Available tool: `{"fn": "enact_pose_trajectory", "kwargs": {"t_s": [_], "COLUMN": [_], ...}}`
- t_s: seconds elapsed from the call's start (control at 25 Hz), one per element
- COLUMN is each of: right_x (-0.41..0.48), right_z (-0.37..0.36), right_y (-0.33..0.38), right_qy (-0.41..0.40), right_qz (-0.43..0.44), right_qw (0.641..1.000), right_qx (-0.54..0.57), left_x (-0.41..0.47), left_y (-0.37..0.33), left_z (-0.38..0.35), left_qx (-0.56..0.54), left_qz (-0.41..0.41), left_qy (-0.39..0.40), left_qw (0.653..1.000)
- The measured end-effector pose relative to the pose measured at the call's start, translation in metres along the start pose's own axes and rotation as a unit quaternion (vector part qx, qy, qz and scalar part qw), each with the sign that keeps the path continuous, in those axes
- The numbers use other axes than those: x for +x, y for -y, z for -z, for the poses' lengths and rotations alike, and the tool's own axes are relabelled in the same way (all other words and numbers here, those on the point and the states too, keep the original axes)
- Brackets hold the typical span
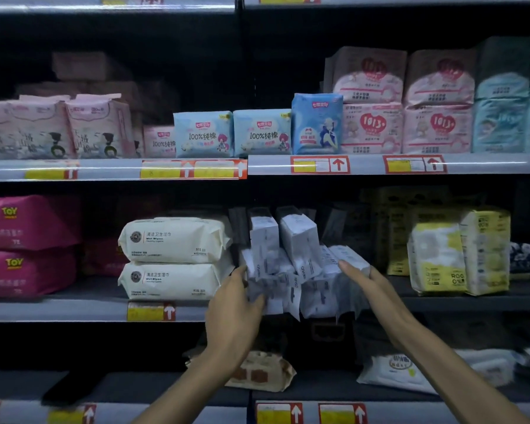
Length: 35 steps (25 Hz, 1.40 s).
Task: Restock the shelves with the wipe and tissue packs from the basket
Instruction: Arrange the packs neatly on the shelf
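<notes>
Nearest, a loose bundle of small white packs (315,289) is held between both hands at the front edge of the middle shelf (74,310). The left hand (236,301) is curled round its left side and the right hand (364,283) is wrapped round its right end. Behind, two upright packs (299,240) are stood on end, tops tilted left. Cream wipe packs (172,258) are stacked just left, and yellow packs (459,258) are set to the right.

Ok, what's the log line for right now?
step: shelving | left grip: holds bundle of small white plastic wipe packs | right grip: holds same bundle | place: middle grey metal shelf, beside cream wipe packs
</notes>
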State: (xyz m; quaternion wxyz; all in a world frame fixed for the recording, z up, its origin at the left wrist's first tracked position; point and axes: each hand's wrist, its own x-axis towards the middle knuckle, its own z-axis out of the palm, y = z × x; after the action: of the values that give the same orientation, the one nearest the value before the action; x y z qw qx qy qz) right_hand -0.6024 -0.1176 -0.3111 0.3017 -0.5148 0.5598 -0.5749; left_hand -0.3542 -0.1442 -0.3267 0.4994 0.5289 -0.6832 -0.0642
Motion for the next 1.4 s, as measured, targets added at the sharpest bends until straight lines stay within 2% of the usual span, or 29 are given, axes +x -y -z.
{"fn": "enact_pose_trajectory", "kwargs": {"t_s": [0.16, 0.32, 0.36, 0.48, 0.56, 0.68, 0.92, 1.16, 1.32, 1.4], "right_x": [-0.019, -0.012, -0.007, -0.003, -0.002, -0.003, 0.003, -0.009, -0.003, -0.003], "right_z": [-0.007, -0.006, -0.008, -0.021, -0.024, -0.023, -0.031, -0.067, -0.066, -0.061], "right_y": [0.02, 0.017, 0.009, 0.0, -0.004, -0.003, 0.006, 0.01, 0.004, 0.001], "right_qy": [0.072, 0.108, 0.094, -0.032, -0.052, -0.063, -0.079, -0.083, -0.057, -0.033], "right_qz": [0.045, 0.026, 0.014, 0.008, 0.017, 0.017, -0.015, 0.006, 0.01, 0.011], "right_qw": [0.996, 0.987, 0.979, 0.957, 0.96, 0.966, 0.969, 0.952, 0.954, 0.971], "right_qx": [-0.022, -0.118, -0.178, -0.287, -0.276, -0.251, -0.233, -0.295, -0.294, -0.237], "left_x": [0.005, 0.011, 0.011, 0.007, 0.001, 0.001, 0.018, 0.012, 0.009, 0.009], "left_y": [0.005, 0.015, 0.017, 0.013, 0.006, 0.001, -0.004, 0.035, 0.028, 0.02], "left_z": [0.003, 0.006, 0.007, 0.003, -0.001, -0.007, 0.003, 0.01, 0.008, 0.011], "left_qx": [0.068, 0.028, 0.013, 0.037, 0.057, 0.025, -0.001, -0.041, 0.093, 0.073], "left_qz": [0.0, 0.0, 0.002, 0.008, 0.033, 0.057, 0.045, 0.028, 0.006, 0.002], "left_qy": [-0.033, -0.032, -0.032, 0.0, 0.029, 0.01, 0.002, -0.034, -0.04, -0.034], "left_qw": [0.997, 0.999, 0.999, 0.999, 0.997, 0.998, 0.999, 0.998, 0.995, 0.997]}}
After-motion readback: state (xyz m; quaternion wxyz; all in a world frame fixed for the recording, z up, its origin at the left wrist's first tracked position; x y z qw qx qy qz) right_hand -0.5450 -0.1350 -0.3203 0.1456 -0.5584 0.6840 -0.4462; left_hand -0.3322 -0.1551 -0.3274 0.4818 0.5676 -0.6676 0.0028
